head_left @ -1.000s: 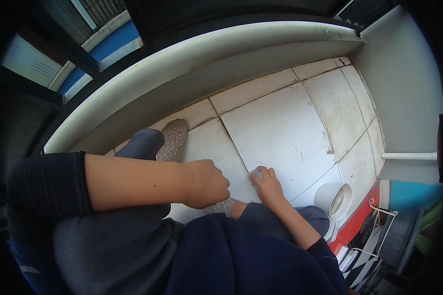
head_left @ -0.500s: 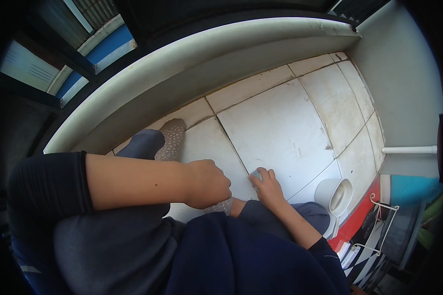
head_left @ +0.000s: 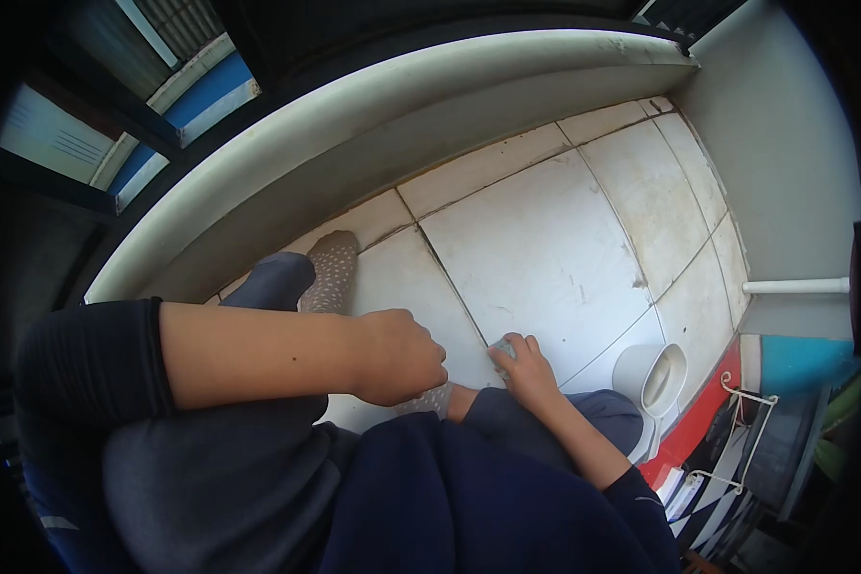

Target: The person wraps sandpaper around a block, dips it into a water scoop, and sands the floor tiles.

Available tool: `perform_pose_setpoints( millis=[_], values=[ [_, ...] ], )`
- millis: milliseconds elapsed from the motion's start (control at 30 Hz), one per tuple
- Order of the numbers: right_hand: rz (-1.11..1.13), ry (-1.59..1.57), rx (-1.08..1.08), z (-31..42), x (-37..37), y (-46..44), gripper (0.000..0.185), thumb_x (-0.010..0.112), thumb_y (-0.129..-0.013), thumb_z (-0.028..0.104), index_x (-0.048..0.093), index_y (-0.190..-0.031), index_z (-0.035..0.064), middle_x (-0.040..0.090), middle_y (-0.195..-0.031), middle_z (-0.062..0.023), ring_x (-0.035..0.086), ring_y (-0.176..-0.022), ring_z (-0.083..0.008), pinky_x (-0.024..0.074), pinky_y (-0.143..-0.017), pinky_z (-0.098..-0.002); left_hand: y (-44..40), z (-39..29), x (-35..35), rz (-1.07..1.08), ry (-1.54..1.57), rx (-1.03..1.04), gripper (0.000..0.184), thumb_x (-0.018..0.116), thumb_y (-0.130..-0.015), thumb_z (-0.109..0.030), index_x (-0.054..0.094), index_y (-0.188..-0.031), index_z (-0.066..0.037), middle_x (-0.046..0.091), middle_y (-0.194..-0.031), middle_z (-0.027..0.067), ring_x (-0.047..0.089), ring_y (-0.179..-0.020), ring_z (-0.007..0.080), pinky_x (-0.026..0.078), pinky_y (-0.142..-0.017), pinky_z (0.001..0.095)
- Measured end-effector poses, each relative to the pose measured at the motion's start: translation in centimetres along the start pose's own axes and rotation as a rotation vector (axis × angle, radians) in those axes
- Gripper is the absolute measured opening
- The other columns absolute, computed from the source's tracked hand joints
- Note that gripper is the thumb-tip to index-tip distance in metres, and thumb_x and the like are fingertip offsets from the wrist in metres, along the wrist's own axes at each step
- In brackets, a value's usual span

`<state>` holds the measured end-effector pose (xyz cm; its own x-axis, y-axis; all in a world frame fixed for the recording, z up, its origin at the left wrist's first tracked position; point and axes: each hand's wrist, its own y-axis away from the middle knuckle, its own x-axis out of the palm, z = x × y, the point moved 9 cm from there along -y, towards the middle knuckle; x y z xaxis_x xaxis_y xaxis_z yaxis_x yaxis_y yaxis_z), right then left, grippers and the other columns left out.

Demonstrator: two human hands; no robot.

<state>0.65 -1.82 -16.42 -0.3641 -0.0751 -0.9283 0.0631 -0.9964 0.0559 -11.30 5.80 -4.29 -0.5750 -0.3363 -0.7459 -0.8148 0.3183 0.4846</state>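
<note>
Pinched in the fingers of my right hand is a small grey-green sponge-like block, partly hidden by them. It rests at the dark joint between white floor tiles. My left hand is curled into a fist above my lower leg, its forearm reaching across from the left. The palm side is turned away, so I cannot see whether anything is inside. Spotted grey socks cover my feet, and one sock shows just below the left fist.
A white dipper with a handle stands on the tiles to the right. A low curved ledge borders the floor at the back. On the right are a grey wall, a white pipe and a cream wire rack.
My right hand and the grey-green block have shifted slightly right and toward me along the tiles. The left fist stays closed in nearly the same place.
</note>
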Motion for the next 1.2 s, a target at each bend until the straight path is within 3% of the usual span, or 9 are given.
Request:
perform_pose_setpoints(
  millis=[33, 233, 333, 467, 533, 767, 967, 1200],
  values=[
    [-0.005, -0.005, 0.001, -0.1, -0.1, 0.0, 0.036, 0.063, -0.069, -0.001, 0.066, -0.104, 0.0088, 0.053, -0.111, -0.0134, 0.05, -0.093, -0.0315, 0.0522, -0.073, -0.0361, -0.1, 0.0, 0.3, 0.028, -0.01, 0.005, 0.02, 0.055, -0.089, -0.026, 0.061, -0.094, -0.008, 0.06, -0.091, 0.0062, 0.062, -0.087, 0.0237, 0.049, -0.073, 0.0382],
    [-0.15, -0.004, 0.011, 0.2, 0.2, -6.4, 0.036, 0.062, -0.069, -0.001, 0.066, -0.103, 0.008, 0.053, -0.11, -0.0137, 0.05, -0.093, -0.0318, 0.0527, -0.072, -0.036, -1.0, -0.8, -0.1, 0.045, -0.014, 0.018, 0.02, 0.054, -0.089, -0.026, 0.061, -0.095, -0.009, 0.06, -0.092, 0.0065, 0.061, -0.088, 0.0242, 0.048, -0.076, 0.0394],
    [-0.111, -0.01, 0.012, 0.3, -0.1, -4.4, 0.035, 0.061, -0.069, -0.001, 0.066, -0.103, 0.0078, 0.054, -0.109, -0.0136, 0.05, -0.092, -0.0315, 0.0527, -0.071, -0.0359, -0.7, -1.0, -0.8, 0.001, -0.008, 0.026, 0.015, 0.056, -0.084, -0.016, 0.065, -0.093, -0.008, 0.065, -0.094, 0.0084, 0.065, -0.088, 0.0267, 0.052, -0.076, 0.0386],
    [-0.027, 0.021, -0.002, 0.2, 0.0, -0.4, 0.035, 0.061, -0.07, -0.001, 0.066, -0.103, 0.0078, 0.054, -0.108, -0.0136, 0.05, -0.091, -0.0308, 0.0528, -0.071, -0.0349, -0.1, 0.0, -0.2, -0.041, 0.006, 0.01, 0.015, 0.056, -0.084, -0.016, 0.066, -0.092, -0.007, 0.065, -0.093, 0.0085, 0.065, -0.088, 0.0272, 0.052, -0.075, 0.038],
    [-0.031, 0.056, 0.005, 0.3, 0.1, -0.2, 0.034, 0.063, -0.07, 0.001, 0.066, -0.103, 0.0081, 0.053, -0.108, -0.0138, 0.051, -0.091, -0.0302, 0.0526, -0.069, -0.0342, -0.3, 0.3, 1.0, 0.074, -0.001, -0.011, 0.02, 0.054, -0.09, -0.026, 0.06, -0.096, -0.008, 0.059, -0.091, 0.0069, 0.061, -0.088, 0.0247, 0.048, -0.075, 0.0399],
    [-0.165, 0.096, -0.001, 1.1, 0.0, -4.2, 0.036, 0.067, -0.067, 0.003, 0.066, -0.103, 0.0068, 0.052, -0.108, -0.0142, 0.05, -0.09, -0.0303, 0.0523, -0.067, -0.0336, -0.7, -0.7, -0.1, 0.042, -0.015, 0.016, 0.02, 0.054, -0.09, -0.027, 0.059, -0.096, -0.008, 0.059, -0.091, 0.0066, 0.061, -0.088, 0.0248, 0.048, -0.075, 0.0395],
    [-0.019, 0.098, -0.04, 0.6, 0.4, 0.5, 0.04, 0.068, -0.066, 0.004, 0.064, -0.106, 0.0068, 0.052, -0.108, -0.0145, 0.05, -0.089, -0.0302, 0.0525, -0.067, -0.0328, -0.1, 0.1, 0.5, 0.033, -0.016, -0.005, 0.02, 0.054, -0.09, -0.027, 0.06, -0.093, -0.009, 0.059, -0.091, 0.0063, 0.061, -0.088, 0.0244, 0.048, -0.075, 0.039],
    [-0.203, 0.04, 0.003, 0.6, -0.1, -7.5, 0.035, 0.065, -0.069, 0.0, 0.065, -0.103, 0.0079, 0.053, -0.107, -0.0123, 0.051, -0.091, -0.0301, 0.0528, -0.068, -0.0346, -1.1, -0.7, 0.3, 0.053, -0.03, 0.013, 0.019, 0.055, -0.089, -0.027, 0.06, -0.093, -0.009, 0.059, -0.09, 0.0063, 0.061, -0.087, 0.0242, 0.049, -0.072, 0.0386]
  ],
)
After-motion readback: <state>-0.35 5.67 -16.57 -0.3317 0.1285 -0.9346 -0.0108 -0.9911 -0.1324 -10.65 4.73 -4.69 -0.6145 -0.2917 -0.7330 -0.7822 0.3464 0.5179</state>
